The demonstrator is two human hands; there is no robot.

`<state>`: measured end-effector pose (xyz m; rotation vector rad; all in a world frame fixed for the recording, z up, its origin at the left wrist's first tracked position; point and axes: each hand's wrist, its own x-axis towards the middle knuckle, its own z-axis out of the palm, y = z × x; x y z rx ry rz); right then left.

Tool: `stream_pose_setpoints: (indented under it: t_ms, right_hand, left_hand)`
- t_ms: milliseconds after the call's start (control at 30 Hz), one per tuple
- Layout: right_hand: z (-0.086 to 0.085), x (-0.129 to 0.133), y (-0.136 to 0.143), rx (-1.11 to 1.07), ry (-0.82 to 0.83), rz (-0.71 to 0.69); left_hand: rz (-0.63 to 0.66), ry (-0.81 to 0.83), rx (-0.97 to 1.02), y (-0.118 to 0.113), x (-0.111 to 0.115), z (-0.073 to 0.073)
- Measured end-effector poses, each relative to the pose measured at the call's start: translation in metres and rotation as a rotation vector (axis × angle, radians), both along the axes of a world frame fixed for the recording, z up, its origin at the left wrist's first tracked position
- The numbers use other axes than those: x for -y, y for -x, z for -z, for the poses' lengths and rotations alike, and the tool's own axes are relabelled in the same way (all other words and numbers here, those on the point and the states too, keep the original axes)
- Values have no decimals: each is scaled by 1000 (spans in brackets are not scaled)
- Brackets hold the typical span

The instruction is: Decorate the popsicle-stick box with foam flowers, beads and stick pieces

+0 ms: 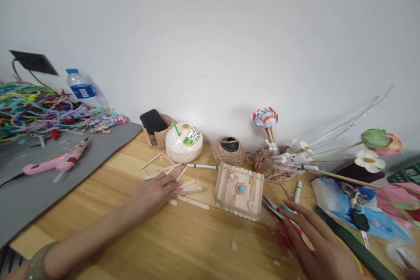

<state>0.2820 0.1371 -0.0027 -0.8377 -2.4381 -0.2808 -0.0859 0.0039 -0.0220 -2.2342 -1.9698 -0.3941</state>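
My left hand [159, 190] lies over a loose pile of wooden craft sticks [193, 202]; its fingers bend down onto the sticks, and whether it grips any is hidden. On the right, my right hand [316, 236] is spread over red-handled scissors [273, 208], whose blades point toward a small stick-built box [240, 192]. The box carries a blue-centred flower and a pink one. A marker with a green end [298, 191] lies just beyond the right hand.
A pink glue gun [62, 162] rests on a grey mat [82, 178] at left. Behind the sticks stand a wrapped coconut [183, 143], a twine roll [229, 151] and a phone [152, 121] in a stick holder. Artificial flowers [369, 161] and keys [360, 219] are at right.
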Motion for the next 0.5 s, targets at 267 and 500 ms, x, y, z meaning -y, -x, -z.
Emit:
stream_pose_setpoints:
  t_ms: [267,500]
  right_hand:
    - [3,-2,-4,-18,9,-22]
    - [2,-1,-2,-41,-5,3]
  left_hand:
    - [-285,214,139,8,-9,-17]
    - [-184,228,238,2,-13,-20]
